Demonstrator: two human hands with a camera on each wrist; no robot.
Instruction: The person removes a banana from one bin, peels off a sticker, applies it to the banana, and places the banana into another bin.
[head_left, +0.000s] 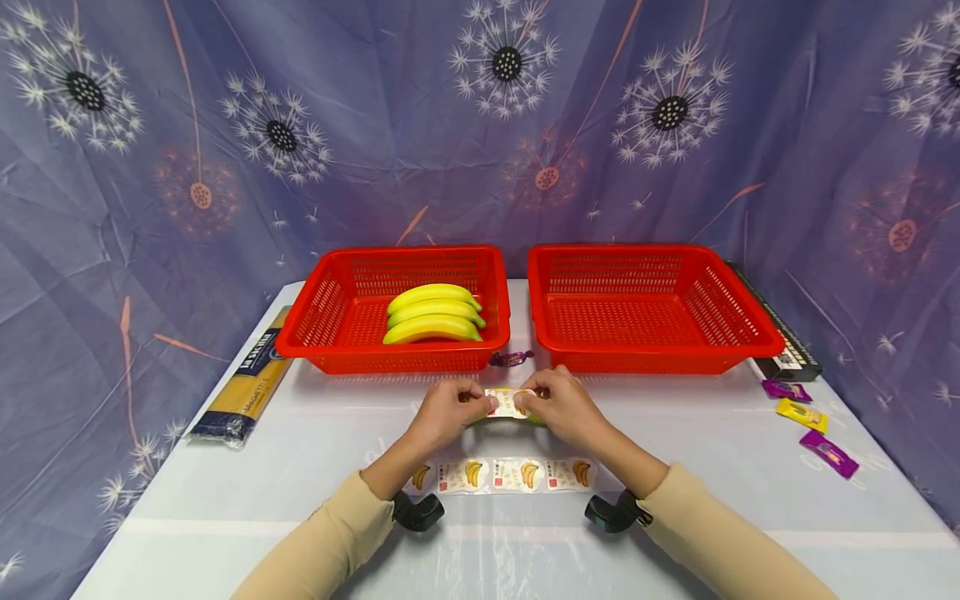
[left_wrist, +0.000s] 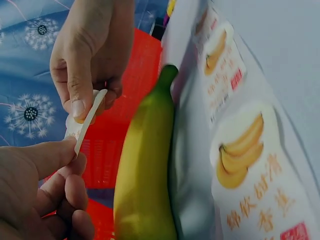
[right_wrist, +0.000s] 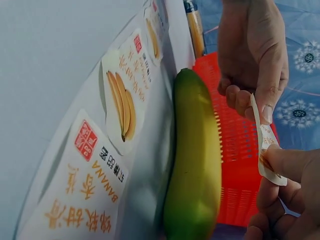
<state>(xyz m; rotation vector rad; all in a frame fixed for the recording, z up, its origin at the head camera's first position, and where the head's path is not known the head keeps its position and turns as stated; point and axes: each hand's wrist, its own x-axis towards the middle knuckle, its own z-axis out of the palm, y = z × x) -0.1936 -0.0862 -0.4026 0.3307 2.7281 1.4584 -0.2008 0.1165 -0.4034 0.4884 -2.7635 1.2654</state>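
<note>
Between both hands a white banana label sticker [head_left: 502, 402] is held up. My left hand [head_left: 444, 414] pinches one end with thumb and finger, and my right hand [head_left: 566, 410] pinches the other. A single yellow banana [left_wrist: 146, 165] with a green tip lies on the table below the sticker; in the head view the hands and sticker hide most of it. The sticker appears apart from the banana in the right wrist view. Nearer the sleeves lies a strip of banana stickers [head_left: 491, 476], its left end partly covered by the left arm.
The left red basket [head_left: 405, 362] holds several bananas [head_left: 435, 310]; another red basket [head_left: 652, 360] stands to its right. A spaghetti pack [head_left: 247, 379] lies at the left edge. Wrapped candies [head_left: 828, 452] lie at right, one purple candy [head_left: 512, 358] between baskets. A black box [head_left: 787, 362] is behind.
</note>
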